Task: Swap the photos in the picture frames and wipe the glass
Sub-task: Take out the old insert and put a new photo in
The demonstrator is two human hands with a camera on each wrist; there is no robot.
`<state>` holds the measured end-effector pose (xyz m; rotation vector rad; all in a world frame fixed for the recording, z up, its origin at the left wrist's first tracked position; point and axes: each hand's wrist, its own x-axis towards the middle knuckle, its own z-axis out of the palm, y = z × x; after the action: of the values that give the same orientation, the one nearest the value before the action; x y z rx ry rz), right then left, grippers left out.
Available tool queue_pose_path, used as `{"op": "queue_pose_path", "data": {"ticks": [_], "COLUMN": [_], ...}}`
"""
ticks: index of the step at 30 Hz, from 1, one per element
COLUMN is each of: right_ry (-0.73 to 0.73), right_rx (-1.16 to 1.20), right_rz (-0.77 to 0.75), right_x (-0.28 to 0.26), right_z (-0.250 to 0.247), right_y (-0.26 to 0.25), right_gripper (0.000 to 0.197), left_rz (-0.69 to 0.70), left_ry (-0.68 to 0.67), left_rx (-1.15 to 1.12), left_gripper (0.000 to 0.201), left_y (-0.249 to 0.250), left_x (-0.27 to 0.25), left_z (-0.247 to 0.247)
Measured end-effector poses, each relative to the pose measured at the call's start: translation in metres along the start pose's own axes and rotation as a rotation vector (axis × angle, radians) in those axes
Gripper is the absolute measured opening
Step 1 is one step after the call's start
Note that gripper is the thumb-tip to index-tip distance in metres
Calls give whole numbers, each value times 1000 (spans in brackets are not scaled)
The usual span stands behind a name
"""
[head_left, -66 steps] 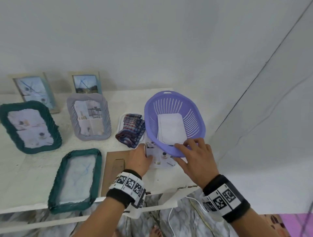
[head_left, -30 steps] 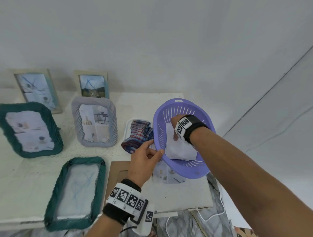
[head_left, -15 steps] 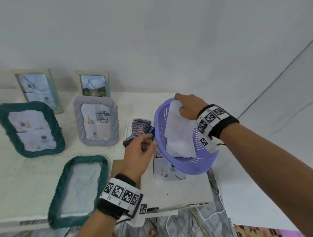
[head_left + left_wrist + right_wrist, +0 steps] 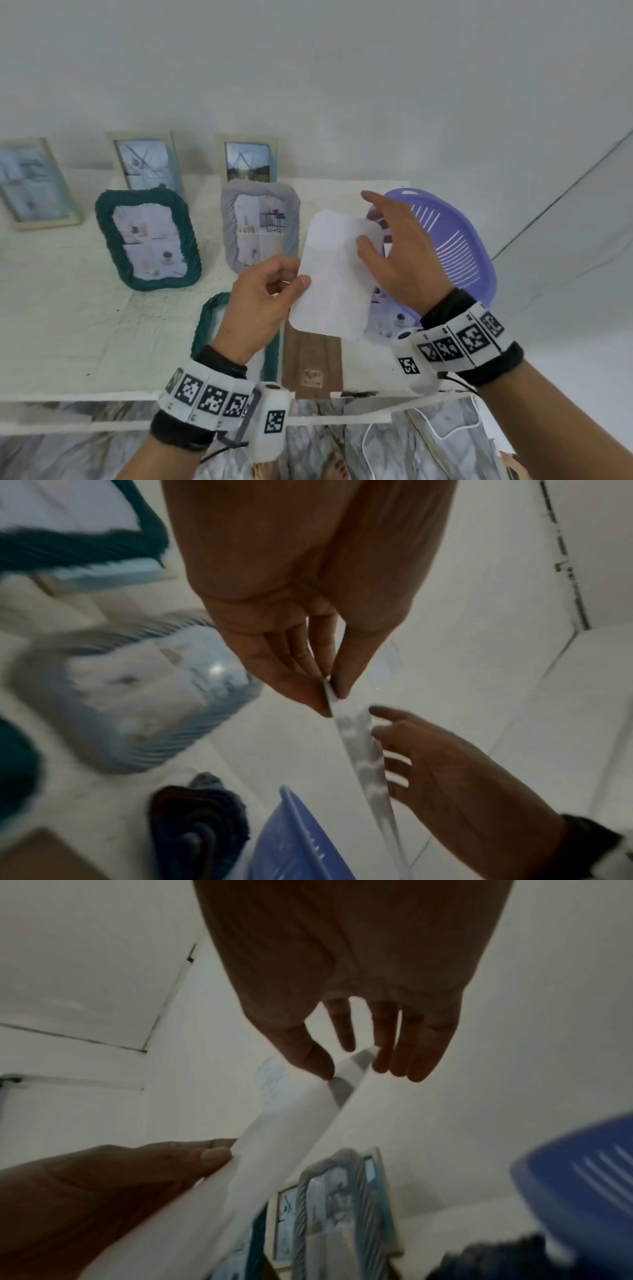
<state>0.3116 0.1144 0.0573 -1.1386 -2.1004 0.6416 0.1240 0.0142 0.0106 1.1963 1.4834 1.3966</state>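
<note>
A white photo sheet (image 4: pixel 335 281) with rounded corners hangs in the air, blank side toward me, in front of the purple basket (image 4: pixel 455 246). My left hand (image 4: pixel 294 281) pinches its left edge between thumb and fingers. At the upper right edge my right hand (image 4: pixel 370 233) holds it, thumb on the front, fingers behind, index finger raised. The left wrist view shows the sheet (image 4: pixel 363 758) edge-on. An empty green frame (image 4: pixel 205 329) lies flat near the table's front, beside a brown backing board (image 4: pixel 315 359). Another photo (image 4: pixel 387 318) lies partly under the basket.
A green frame (image 4: pixel 147 236) and a grey frame (image 4: pixel 260 226) stand with photos in them. Behind them, wooden frames (image 4: pixel 147 164) lean on the wall. A plaid cloth (image 4: pixel 198 823) lies left of the basket. The table's front edge (image 4: pixel 102 394) is close to my wrists.
My right hand lifted the white sheet out of the basket and brought it left and nearer. My left hand left the basket rim and took the sheet's left edge.
</note>
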Motion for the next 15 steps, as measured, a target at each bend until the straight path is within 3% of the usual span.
{"op": "queue_pose_path", "data": {"ticks": [2,5,11,15], "right_ry": [9,-148,-158,-187], "right_rx": [162,421,360,286], "right_rz": [195,404,389,441], "right_x": [-12,-36,-70,-85], "right_z": [28,75,140,167], "right_y": [-3,-12,-21,-24], "right_gripper": [39,17,13,14], "left_rz": [-87,-188,-258,-245], "left_ry": [49,80,82,33], "left_rx": [-57,-70,164,417], "left_gripper": [12,14,25,21], "left_y": [-10,-28,-68,-84], "left_x": [-10,-25,-43,-48], "left_z": [-27,-62,-106,-124]}}
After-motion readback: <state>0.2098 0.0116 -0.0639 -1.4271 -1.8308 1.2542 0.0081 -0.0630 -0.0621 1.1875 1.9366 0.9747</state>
